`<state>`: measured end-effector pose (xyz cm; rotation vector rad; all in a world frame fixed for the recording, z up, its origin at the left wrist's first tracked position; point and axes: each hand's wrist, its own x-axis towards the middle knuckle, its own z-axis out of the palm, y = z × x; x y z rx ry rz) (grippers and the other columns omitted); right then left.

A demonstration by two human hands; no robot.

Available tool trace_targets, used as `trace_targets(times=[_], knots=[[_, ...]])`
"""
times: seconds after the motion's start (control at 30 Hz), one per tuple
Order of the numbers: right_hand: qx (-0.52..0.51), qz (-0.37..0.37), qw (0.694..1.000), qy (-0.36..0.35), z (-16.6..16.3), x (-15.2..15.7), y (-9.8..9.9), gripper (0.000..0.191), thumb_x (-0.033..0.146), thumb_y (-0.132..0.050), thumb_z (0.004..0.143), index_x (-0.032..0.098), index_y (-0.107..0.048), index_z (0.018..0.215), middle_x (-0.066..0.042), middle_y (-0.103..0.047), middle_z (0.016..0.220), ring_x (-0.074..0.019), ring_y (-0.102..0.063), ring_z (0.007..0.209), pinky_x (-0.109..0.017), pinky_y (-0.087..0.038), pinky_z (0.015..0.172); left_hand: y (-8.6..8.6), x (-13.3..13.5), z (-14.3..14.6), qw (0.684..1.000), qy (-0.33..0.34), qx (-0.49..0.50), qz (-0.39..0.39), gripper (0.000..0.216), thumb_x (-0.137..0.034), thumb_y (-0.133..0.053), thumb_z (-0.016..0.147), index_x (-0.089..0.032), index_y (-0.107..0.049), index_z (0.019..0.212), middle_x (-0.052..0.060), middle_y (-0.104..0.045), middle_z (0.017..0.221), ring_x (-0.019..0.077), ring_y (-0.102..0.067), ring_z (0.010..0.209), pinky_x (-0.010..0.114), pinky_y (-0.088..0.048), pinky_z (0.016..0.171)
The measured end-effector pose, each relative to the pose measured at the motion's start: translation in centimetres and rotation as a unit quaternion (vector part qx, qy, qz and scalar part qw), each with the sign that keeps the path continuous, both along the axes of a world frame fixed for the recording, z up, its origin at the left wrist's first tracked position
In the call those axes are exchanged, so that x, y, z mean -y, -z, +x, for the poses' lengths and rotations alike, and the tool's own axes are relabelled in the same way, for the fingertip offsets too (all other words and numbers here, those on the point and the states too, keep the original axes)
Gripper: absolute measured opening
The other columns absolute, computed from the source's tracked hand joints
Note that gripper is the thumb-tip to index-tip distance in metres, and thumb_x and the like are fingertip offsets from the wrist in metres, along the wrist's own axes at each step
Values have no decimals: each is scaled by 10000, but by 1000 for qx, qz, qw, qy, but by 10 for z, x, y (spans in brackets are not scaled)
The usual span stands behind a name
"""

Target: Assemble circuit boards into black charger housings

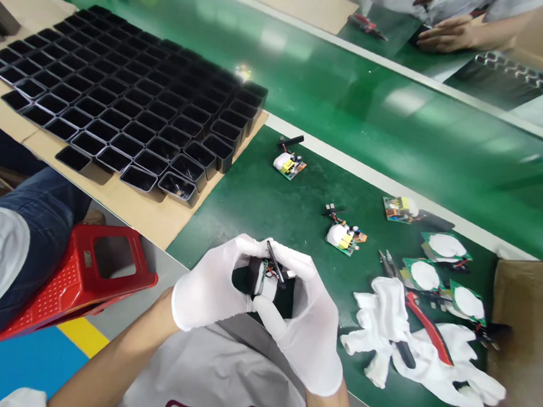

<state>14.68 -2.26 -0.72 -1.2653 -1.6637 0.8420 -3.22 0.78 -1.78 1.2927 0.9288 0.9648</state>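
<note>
Both my hands wear white gloves and meet in front of my body at the bench edge. My left hand (218, 283) is closed around a small black plastic case (245, 276), mostly hidden by the fingers. A circuit board (263, 278) with a white pad and short wires sits at the case's opening, a black piece (275, 264) sticking up from it. My right hand (311, 316) grips the board, thumb below and fingers above. How far the board is inside the case cannot be made out.
Rows of black open cases (131, 110) stand on cardboard at left. Loose circuit boards (344, 237) lie on the green bench (253, 189). Red-handled pliers (432, 331) rest on spare white gloves (385, 317). A cardboard box (517, 342) is at right, a red stool (86, 275) at left.
</note>
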Motion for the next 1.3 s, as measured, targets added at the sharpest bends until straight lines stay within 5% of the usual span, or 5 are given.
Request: trace_targets(times=[0.3, 0.57, 1.03, 1.2, 1.3], knots=[[-25, 26, 999, 27, 1, 3, 5, 584, 270, -800, 914, 279, -602, 1463, -114, -679, 1403, -312, -657, 1315, -534, -575, 1103, 0, 2, 2, 999, -16, 32, -20, 613, -139, -951, 714, -238, -631, 1228, 62, -717, 1211, 252, -785, 1090, 428, -629, 1031], [158, 233, 952, 123, -5, 25, 6, 636, 169, -871, 842, 380, -675, 1410, -89, -720, 1218, -297, -742, 996, -482, -683, 785, 3, 1, 7, 997, -61, 46, -29, 717, -214, -1035, 649, -230, -645, 1250, 89, -717, 1285, 281, -764, 1182, 463, -605, 1097], [246, 203, 939, 126, -26, 29, 23, 910, 147, -768, 936, 463, -349, 1680, -120, -737, 1359, -310, -779, 968, -500, -673, 836, 17, 6, 13, 994, -111, 20, 11, 519, -128, -871, 780, -216, -647, 1239, 80, -711, 1270, 252, -763, 1165, 424, -637, 1045], [194, 162, 947, 198, -34, 31, 18, 690, 157, -795, 929, 450, -606, 1524, -97, -696, 1452, -302, -785, 1090, -476, -684, 908, 13, 9, 17, 981, -160, -84, 72, 592, -136, -889, 754, -248, -639, 1278, 55, -721, 1254, 250, -763, 1130, 413, -634, 1009], [98, 101, 960, 241, -32, 34, 13, 453, 188, -808, 924, 366, -764, 1338, -68, -793, 1291, -291, -800, 1077, -453, -680, 958, 0, 10, 24, 946, -202, -193, 163, 552, -196, -912, 741, -268, -670, 1232, 40, -748, 1138, 264, -758, 1024, 424, -626, 931]])
